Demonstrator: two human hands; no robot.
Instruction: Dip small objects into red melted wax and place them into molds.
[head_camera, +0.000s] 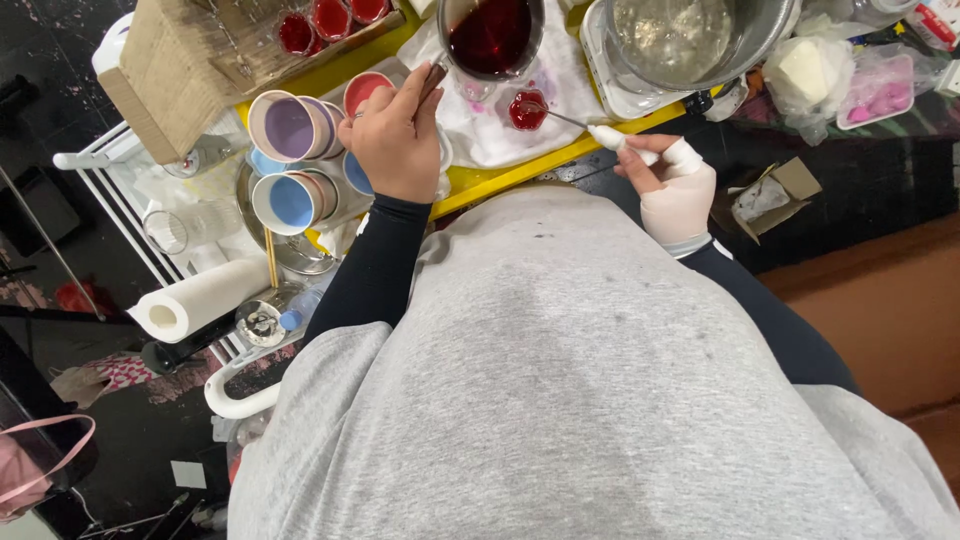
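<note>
The grey shirt (590, 400) of the person fills the lower part of the view, with dark sleeves going up to both hands. The left hand (397, 140) is closed around the handle of a metal pot (492, 35), which holds dark red liquid and is just above this hand; the handle itself is mostly hidden by the fingers. The right hand (672, 185), in a pale glove or bandage, pinches a thin tool with white handle (585, 124), and its metal end reaches into a small cup of red liquid (528, 110), which stands between the two hands on a white cloth (570, 75) with pink stains. The cloth lies on the yellow bench (520, 172).

Left of the left hand lie stacked cups on their side, one lilac inside (290, 128) and one blue inside (290, 202); a pink one (366, 92) is touching this hand. Above the right hand is a large steel bowl (690, 40) with clear, glossy content, cut off by the upper edge. Small red-filled cups (330, 20) in a cardboard box are also cut off. A paper towel roll (200, 298) lies well below the left hand
</note>
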